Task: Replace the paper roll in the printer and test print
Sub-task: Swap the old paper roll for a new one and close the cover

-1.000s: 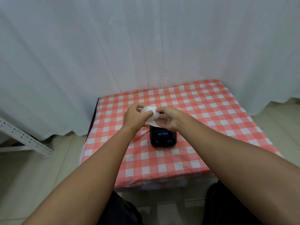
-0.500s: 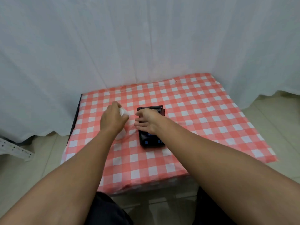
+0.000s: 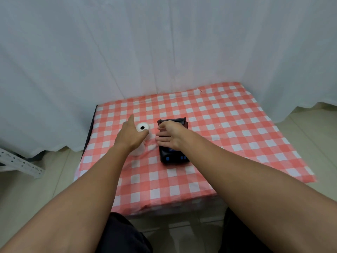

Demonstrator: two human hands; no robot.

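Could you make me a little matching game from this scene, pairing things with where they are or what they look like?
Things:
1. paper roll
2. printer
3. tablecloth
4. curtain

Descriptions:
A. red-and-white checks
B. black, under the right hand
C. white, beside the left hand
D. plain white, hanging behind the table

Pairs: 1-C, 2-B, 3-A, 4-D

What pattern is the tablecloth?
Red-and-white checks on the tablecloth, clearest in the head view.
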